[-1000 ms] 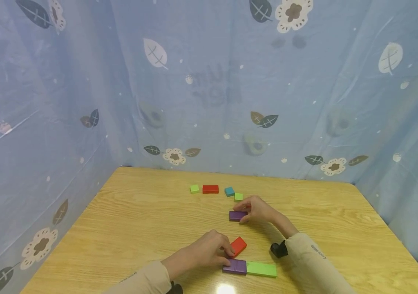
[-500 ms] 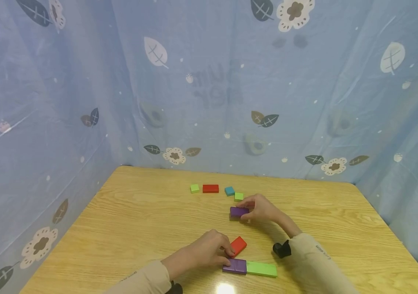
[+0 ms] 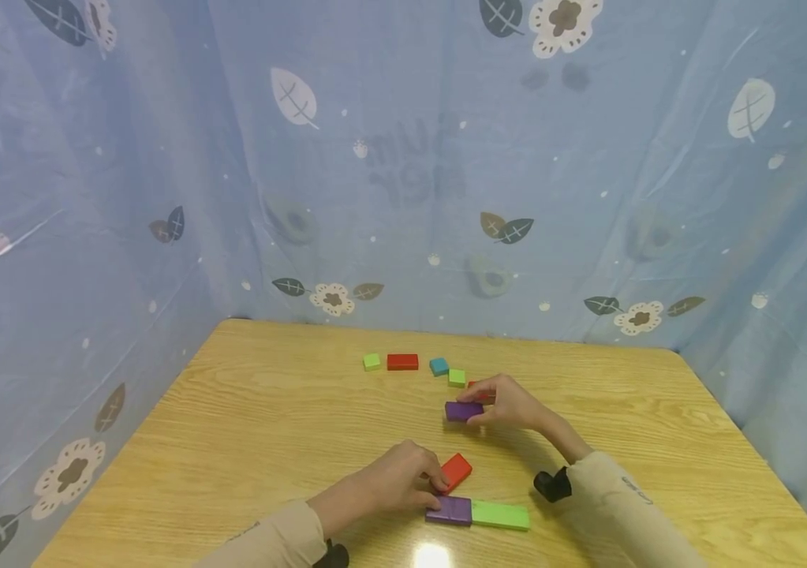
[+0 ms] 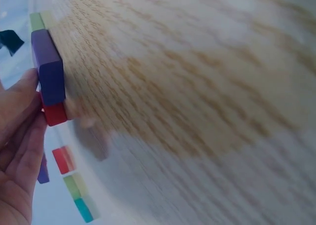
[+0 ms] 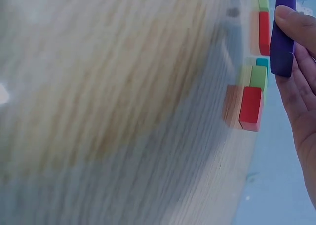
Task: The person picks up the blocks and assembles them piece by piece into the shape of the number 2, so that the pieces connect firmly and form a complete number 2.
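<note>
The right hand (image 3: 509,404) is pinching the far purple block (image 3: 461,412), now leaving the table (image 3: 268,410) and becoming movable; whether the left hand (image 3: 400,478) is gripping, I cannot tell.

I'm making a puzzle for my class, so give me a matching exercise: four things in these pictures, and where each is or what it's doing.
1. Blue block
2. Near green piece
3. Right hand
4. Near red block

A. Gripping a purple block
B. Beside the left hand
C. Between a far red block and a small green block
D. End to end with the near purple piece

Pairs: 1-C, 2-D, 3-A, 4-B
</note>
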Action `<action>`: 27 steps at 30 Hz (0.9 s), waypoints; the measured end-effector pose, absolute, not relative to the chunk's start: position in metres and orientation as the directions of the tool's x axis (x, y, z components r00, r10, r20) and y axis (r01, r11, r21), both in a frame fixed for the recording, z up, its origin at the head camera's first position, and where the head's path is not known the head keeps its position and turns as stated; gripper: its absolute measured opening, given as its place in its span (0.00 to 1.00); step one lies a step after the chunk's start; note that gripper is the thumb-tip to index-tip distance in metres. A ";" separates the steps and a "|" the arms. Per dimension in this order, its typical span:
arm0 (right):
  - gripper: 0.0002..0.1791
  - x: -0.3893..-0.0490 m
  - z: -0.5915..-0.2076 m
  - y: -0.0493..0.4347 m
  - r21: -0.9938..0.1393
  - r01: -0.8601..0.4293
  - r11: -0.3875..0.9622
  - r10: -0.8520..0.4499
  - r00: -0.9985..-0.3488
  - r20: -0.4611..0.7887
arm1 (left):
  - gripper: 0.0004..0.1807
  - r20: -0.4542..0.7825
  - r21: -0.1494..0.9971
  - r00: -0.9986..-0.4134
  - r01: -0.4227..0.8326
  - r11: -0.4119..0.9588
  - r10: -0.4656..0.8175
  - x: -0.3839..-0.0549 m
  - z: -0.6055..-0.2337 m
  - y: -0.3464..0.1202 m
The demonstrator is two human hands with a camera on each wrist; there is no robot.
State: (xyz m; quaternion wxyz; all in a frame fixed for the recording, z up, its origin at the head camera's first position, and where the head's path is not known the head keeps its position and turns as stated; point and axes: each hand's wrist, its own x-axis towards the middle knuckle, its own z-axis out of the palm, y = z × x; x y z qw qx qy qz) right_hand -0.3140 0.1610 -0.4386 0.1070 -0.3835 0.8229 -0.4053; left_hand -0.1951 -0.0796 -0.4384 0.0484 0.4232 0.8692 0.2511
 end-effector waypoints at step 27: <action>0.16 -0.269 -0.443 0.180 -0.795 -0.527 0.301 -0.799 -0.594 0.091 | 0.10 0.146 0.430 -0.626 0.738 0.520 0.766 -0.194 -0.439 -0.079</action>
